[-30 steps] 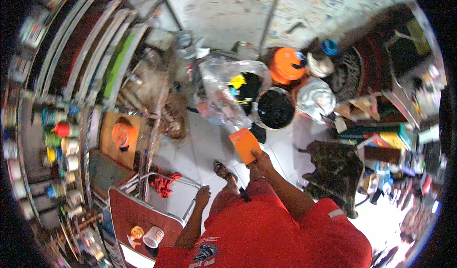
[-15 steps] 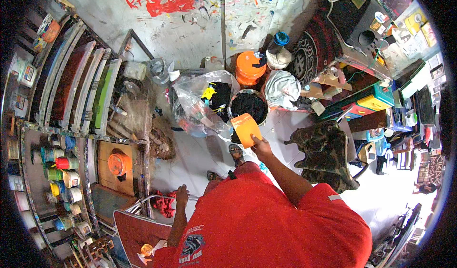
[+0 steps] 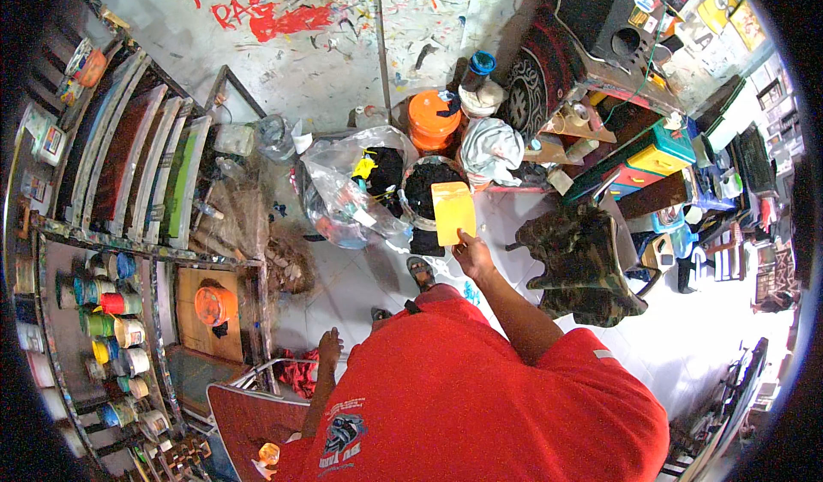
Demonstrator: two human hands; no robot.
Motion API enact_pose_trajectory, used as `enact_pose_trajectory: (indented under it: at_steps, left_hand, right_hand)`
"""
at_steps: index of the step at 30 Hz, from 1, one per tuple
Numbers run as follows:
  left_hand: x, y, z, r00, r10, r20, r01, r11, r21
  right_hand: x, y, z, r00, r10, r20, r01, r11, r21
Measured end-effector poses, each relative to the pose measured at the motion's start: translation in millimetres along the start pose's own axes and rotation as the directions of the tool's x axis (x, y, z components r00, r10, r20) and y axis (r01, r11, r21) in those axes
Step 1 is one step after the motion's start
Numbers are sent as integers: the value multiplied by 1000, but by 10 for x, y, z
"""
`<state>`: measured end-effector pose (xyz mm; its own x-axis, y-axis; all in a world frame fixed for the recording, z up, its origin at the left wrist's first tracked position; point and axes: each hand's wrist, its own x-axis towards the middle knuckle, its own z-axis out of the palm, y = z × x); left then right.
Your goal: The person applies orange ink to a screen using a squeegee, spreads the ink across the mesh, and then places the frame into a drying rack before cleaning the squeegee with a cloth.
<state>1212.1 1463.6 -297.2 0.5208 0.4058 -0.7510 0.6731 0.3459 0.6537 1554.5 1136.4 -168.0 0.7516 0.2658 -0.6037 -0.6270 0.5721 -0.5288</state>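
My right hand (image 3: 471, 257) is closed on the lower edge of a flat yellow-orange rectangular card (image 3: 453, 212), held upright out in front of me. Just behind the card stands a bucket filled with dark material (image 3: 422, 192), partly covered by it. To its left, a large clear plastic bag (image 3: 330, 152) holds dark and bright yellow scraps. My left hand (image 3: 330, 345) hangs low at my side, near a red cloth (image 3: 297, 374), with its fingers loosely apart and nothing visible in it.
An orange bucket (image 3: 431, 122) and a pale cloth bundle (image 3: 491, 150) stand by the paint-splashed wall. A camouflage-covered seat (image 3: 583, 263) is to the right. On the left are racked frames (image 3: 120, 161) and shelves of paint tubs (image 3: 129, 332). A red-topped chair (image 3: 249, 422) sits lower left.
The card has turned more upright and shifted slightly right in my right hand's grip. My view has moved a little, so the surroundings sit further left. My left hand still hangs down.
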Motion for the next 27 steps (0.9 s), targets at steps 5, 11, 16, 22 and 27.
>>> enact_pose_trajectory:
  at_steps: [5,11,16,22,27]
  left_hand:
    - [166,-521,-286,990,78,117,-64,991,-121]
    - [332,-1129,-498,991,-14,-130,29,993,112]
    - [141,-1291,-421,975,-75,-207,44,988,-148]
    - [86,-1193,27,979,201,-31,-176,916,360]
    - [239,-639,729,989,-33,-147,1,976,-217]
  right_hand:
    - [-38,-38,62,997,-20,-70,23,999,47]
    - [73,-224,126,999,-15,-43,16,999,34]
    - [569,-360,17,1000,12,-6,-12,1000,-18]
    - [1170,-703,-31,997,73,-9,-74,987,-144]
    - [1758,-977,-152,991,105,-85,-121,972,-202]
